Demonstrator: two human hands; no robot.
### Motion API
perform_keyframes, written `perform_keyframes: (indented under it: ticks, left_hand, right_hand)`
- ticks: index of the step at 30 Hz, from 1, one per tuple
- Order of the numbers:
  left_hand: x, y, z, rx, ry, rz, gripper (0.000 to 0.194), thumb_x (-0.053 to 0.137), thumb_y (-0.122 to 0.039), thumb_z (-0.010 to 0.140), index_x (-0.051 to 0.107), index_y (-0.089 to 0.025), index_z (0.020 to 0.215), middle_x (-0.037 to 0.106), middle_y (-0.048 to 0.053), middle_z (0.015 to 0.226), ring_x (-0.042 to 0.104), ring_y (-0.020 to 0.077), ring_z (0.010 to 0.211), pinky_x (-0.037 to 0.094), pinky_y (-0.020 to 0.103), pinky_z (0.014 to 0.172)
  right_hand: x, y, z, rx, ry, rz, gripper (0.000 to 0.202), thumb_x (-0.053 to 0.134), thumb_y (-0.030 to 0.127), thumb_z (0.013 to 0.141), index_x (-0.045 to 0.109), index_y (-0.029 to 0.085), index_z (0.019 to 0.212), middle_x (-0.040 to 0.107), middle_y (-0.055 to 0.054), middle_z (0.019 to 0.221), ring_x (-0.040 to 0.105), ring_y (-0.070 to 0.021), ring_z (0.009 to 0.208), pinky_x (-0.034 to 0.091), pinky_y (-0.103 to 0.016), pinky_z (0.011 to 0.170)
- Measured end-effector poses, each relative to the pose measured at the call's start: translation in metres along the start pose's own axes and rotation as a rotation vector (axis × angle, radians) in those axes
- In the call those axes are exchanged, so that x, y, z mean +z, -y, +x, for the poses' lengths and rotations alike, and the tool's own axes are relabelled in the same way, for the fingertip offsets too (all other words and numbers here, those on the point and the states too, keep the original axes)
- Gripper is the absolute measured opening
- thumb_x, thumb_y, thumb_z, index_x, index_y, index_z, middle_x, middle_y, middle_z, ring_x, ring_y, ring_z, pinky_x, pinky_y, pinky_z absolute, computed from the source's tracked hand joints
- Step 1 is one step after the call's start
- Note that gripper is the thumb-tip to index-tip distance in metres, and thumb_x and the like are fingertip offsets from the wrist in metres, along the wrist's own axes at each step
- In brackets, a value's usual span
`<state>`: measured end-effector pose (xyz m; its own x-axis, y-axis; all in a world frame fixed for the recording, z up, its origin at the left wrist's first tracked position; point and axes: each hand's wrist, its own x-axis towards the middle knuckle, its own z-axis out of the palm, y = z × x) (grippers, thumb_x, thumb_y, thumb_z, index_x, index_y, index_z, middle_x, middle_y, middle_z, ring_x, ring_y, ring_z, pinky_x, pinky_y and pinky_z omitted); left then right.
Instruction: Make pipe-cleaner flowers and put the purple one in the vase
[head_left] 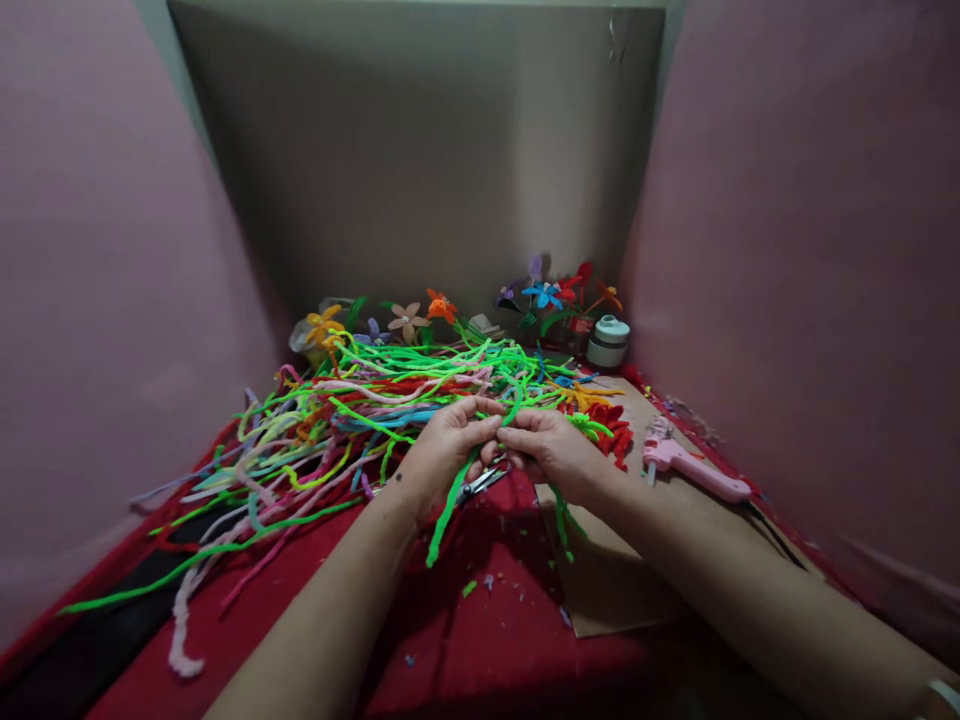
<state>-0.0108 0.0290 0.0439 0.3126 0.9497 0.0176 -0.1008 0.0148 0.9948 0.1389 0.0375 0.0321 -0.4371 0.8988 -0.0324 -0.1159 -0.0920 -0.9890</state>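
Observation:
A bright green pipe cleaner [448, 515] is pinched between the thumb and fingers of my left hand [454, 440]. Its lower end hangs toward the table, and a green length rises above the fingertips. My right hand [551, 450] meets the left one at the fingertips, closed on the same green pipe cleaner. Another green strand dangles below the right palm; I cannot tell whether it is joined to the first. Under the hands lie scissors [482, 484], partly covered by the fingers. Just behind spreads a large pile of coloured pipe cleaners [405, 385].
A pink glue gun [697, 468] lies on brown cardboard [607, 590] at right. Red pipe-cleaner pieces [616, 432] sit near it. Pipe-cleaner flowers [545, 294] and a white-lidded jar [608, 342] stand along the back. Scraps dot the red cloth [442, 640]. Pink panels flank both sides.

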Motion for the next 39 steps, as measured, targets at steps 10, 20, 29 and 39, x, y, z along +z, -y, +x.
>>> perform_keyframes:
  ticks: [10, 20, 29, 39]
  left_hand:
    - [-0.015, -0.002, 0.003, -0.036, 0.075, -0.35, 0.019, 0.065, -0.013, 0.069, 0.061, -0.011, 0.088, 0.053, -0.004, 0.053, 0.041, 0.0019, 0.036, 0.035, 0.015, 0.04]
    - [0.013, -0.004, -0.004, 0.066, -0.045, 0.11, 0.037, 0.073, -0.023, 0.065, 0.066, -0.015, 0.1, 0.063, -0.001, 0.064, 0.056, 0.0115, 0.061, 0.043, 0.022, 0.059]
    - [0.01, 0.009, 0.002, 0.022, 0.096, -0.117, 0.021, 0.062, -0.032, 0.078, 0.069, -0.012, 0.08, 0.063, 0.002, 0.068, 0.054, 0.0108, 0.061, 0.042, 0.022, 0.062]
    - [0.016, 0.005, -0.001, 0.103, 0.035, -0.431, 0.015, 0.064, -0.028, 0.077, 0.064, -0.013, 0.079, 0.067, 0.005, 0.075, 0.061, 0.0144, 0.066, 0.046, 0.023, 0.056]
  right_hand:
    - [-0.006, -0.003, -0.003, -0.088, -0.062, 0.161, 0.032, 0.065, 0.03, 0.07, 0.037, 0.02, 0.056, 0.027, 0.011, 0.039, 0.018, -0.0022, 0.032, 0.008, -0.02, 0.033]
    - [-0.008, -0.008, -0.003, -0.176, -0.125, 0.192, 0.026, 0.06, 0.035, 0.074, 0.043, 0.02, 0.062, 0.03, 0.012, 0.037, 0.018, -0.0034, 0.031, 0.011, -0.019, 0.033]
    - [-0.004, -0.004, -0.014, -0.194, 0.076, -0.1, 0.027, 0.053, 0.03, 0.078, 0.045, 0.017, 0.056, 0.038, 0.008, 0.044, 0.03, -0.0044, 0.038, 0.021, -0.02, 0.039]
    - [0.004, -0.008, -0.02, 0.06, 0.21, 0.299, 0.024, 0.058, 0.029, 0.076, 0.039, 0.021, 0.065, 0.028, 0.012, 0.04, 0.015, -0.004, 0.033, 0.012, -0.018, 0.033]
